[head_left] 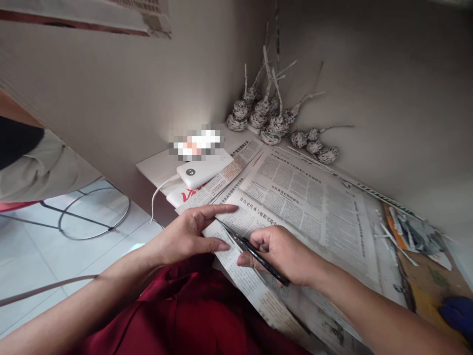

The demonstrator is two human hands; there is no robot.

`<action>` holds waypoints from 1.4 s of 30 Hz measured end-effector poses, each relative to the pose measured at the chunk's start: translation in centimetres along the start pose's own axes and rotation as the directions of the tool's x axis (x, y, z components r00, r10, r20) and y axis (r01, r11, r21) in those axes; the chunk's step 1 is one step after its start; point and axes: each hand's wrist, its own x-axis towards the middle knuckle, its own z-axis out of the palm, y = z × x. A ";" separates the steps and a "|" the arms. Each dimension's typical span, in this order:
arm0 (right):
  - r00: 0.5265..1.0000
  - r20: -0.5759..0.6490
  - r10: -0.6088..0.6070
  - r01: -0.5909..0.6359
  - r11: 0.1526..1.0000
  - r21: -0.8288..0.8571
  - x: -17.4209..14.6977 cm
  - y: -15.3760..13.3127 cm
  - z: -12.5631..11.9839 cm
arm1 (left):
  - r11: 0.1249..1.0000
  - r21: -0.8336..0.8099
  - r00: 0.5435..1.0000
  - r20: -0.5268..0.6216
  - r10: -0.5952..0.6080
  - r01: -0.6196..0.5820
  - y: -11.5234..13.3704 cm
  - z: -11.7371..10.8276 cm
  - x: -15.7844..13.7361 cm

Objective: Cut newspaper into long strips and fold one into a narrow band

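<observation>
A pair of black-handled scissors [261, 260] is gripped in my right hand [284, 254], its narrow blades pointing up and left along a newspaper sheet [266, 219]. On the near side of the blades a strip of the sheet [254, 286] slants down over my lap. My left hand [188, 231] holds the sheet at its left end, close to the scissor tips. Its index finger stretches over the print beyond the blades, and its thumb presses on the strip. The other left fingers are mostly hidden.
More newspapers [310, 182] cover the table. A white power bank [203, 170] with a cable lies at the left corner beside a blurred-out item. Several twisted-paper gourd shapes [273, 130] stand against the wall. Paper scraps [417, 236] and a blue lump [458, 313] lie at right.
</observation>
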 end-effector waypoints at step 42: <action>0.636 -0.722 -0.272 0.746 0.455 0.486 -7.9 3.2 2.0 | 0.984 -0.176 0.943 0.330 0.045 0.014 8.2 10.7 4.4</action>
